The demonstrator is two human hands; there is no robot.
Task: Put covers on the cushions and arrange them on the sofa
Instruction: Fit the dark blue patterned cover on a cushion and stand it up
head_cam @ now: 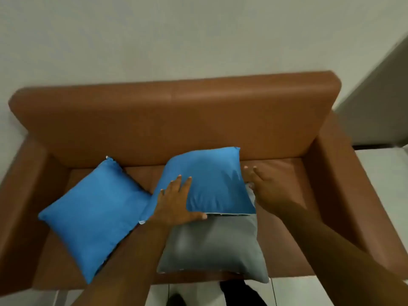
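Note:
Three cushions lie on the seat of a brown leather sofa (176,115). A blue-covered cushion (95,217) rests flat on the left part of the seat. A second blue-covered cushion (212,180) sits in the middle, tilted up toward the backrest and overlapping a grey cushion (212,246) that reaches the seat's front edge. My left hand (176,202) lies flat on the middle blue cushion's lower left part, fingers spread. At that cushion's right edge is my right hand (262,186), fingers apart and blurred, holding nothing that I can see.
A pale wall stands behind the sofa. The armrests (344,195) close in the seat on both sides. A light tiled floor (194,294) shows below the front edge, with a dark shoe on it. A grey surface rises at the far right.

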